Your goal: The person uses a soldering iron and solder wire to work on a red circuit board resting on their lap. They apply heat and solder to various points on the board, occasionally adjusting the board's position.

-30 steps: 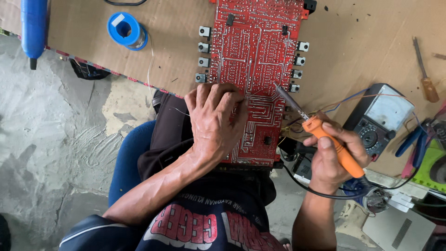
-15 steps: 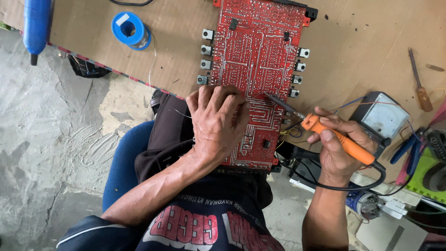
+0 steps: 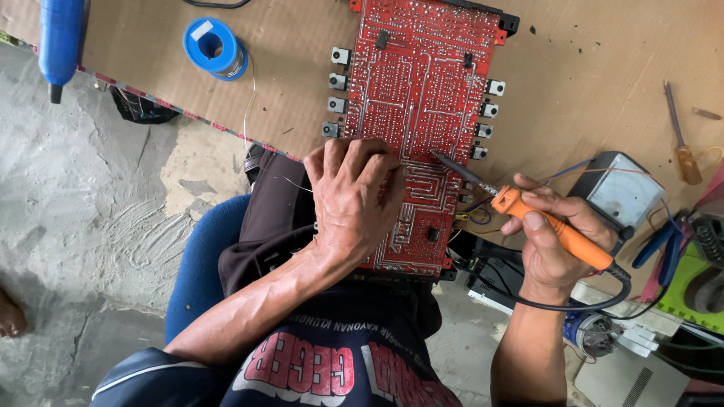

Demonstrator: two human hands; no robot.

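A large red circuit board (image 3: 426, 90) lies solder side up, half on a cardboard sheet (image 3: 294, 83) and half over my lap. My left hand (image 3: 353, 194) presses flat on the board's near left part, with a thin solder wire running under its fingers. My right hand (image 3: 550, 241) grips an orange-handled soldering iron (image 3: 554, 230). The iron's dark tip (image 3: 437, 158) touches the board just right of my left fingertips.
A blue spool of solder (image 3: 215, 49) and a blue tool (image 3: 60, 41) sit at the upper left. An analog meter (image 3: 626, 196), a screwdriver (image 3: 682, 147) and blue-handled pliers (image 3: 656, 245) lie to the right. Concrete floor (image 3: 75, 226) and a blue seat (image 3: 200, 264) are on the left.
My right hand has brought the iron's tip left and down onto the board, closer to my left fingers. The left hand has stayed pressed on the board.
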